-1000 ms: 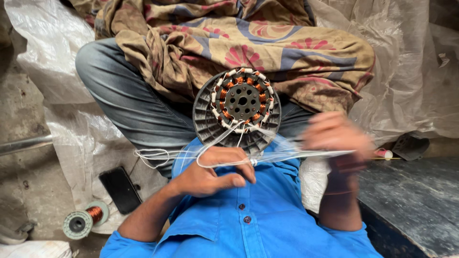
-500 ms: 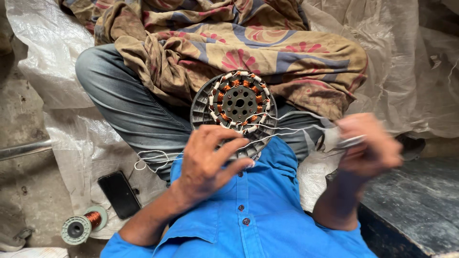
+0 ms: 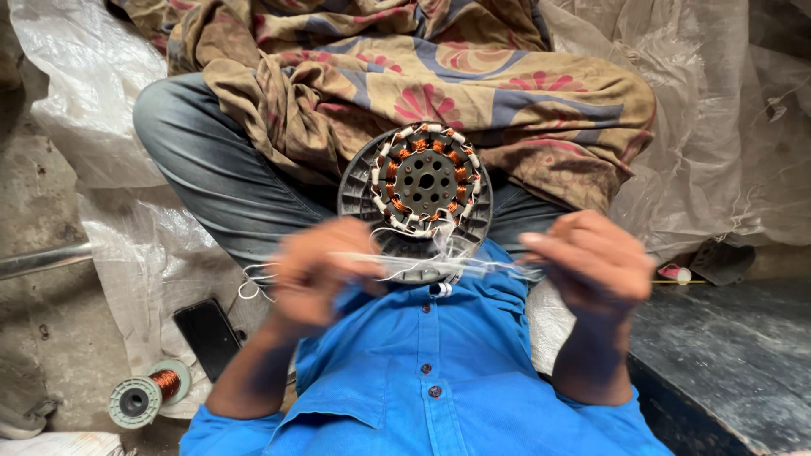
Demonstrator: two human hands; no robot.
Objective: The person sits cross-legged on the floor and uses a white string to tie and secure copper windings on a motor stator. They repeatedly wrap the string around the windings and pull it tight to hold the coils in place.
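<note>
A patterned cloth [image 3: 439, 76] covers your lap at 12 o'clock, and the stator [image 3: 416, 198] rests at its lower edge, just above both hands. Your left hand [image 3: 317, 274] at 9 o'clock is blurred, so I cannot tell its grip. Your right hand [image 3: 591, 262] at 3 o'clock pinches the white sleeve [image 3: 439, 263] stretched between them. A wire spool [image 3: 145, 394] lies at 8 o'clock.

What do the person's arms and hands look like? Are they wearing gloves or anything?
No gloves. Both hands, left hand and right hand, are bare, with no rings, watch or bands that show, though they are blurred. The forearms are bare too. The person wears a bright blue buttoned shirt with short sleeves and dark buttons down the front.
</note>
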